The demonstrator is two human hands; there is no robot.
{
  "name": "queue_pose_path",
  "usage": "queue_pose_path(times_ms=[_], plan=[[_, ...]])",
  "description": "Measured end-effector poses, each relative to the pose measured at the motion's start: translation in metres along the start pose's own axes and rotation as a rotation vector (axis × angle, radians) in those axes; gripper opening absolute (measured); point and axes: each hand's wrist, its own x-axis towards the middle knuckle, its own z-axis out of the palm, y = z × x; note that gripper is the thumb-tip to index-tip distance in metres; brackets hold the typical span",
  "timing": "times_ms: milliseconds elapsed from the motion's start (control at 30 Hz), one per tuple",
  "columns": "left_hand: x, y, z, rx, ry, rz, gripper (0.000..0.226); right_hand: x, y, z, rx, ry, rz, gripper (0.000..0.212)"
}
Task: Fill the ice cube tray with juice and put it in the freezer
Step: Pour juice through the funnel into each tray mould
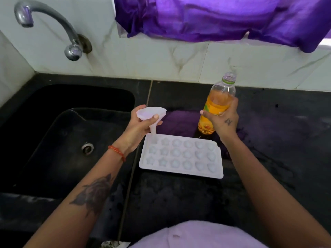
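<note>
While my left hand [141, 122] grips the white plastic funnel [151, 114] over the white moulded ice tray's [180, 173] corner cell, my right hand [223, 117], wrapped round the uncapped orange juice bottle [217, 102], should tip slowly.

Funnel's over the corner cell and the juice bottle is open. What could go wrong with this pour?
1. The left hand holds the funnel with its spout over one small corner cell of the ice cube tray; a fast pour could overflow it.
2. The right hand grips a nearly full juice bottle, so tipping it may gush.
3. The tray sits near the sink edge; a nudge could shift it.
</note>
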Motion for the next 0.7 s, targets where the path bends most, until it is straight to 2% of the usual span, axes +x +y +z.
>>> queue_pose_path(times_ms=[167, 333, 533, 700], plan=[[-0.006, -0.013, -0.006, 0.143, 0.130, 0.052, 0.072, 0.001, 0.003, 0.001, -0.015, -0.020, 0.022, 0.088], [-0.005, -0.019, -0.013, 0.203, 0.172, 0.070, 0.071, 0.003, 0.005, -0.001, -0.001, -0.023, 0.025, 0.084], [-0.013, -0.024, -0.020, 0.321, 0.123, 0.088, 0.085, 0.002, 0.003, -0.007, 0.011, -0.052, -0.027, 0.084], [-0.017, -0.027, -0.022, 0.343, 0.051, 0.075, 0.099, -0.008, -0.012, -0.015, -0.059, -0.092, -0.214, 0.072]])
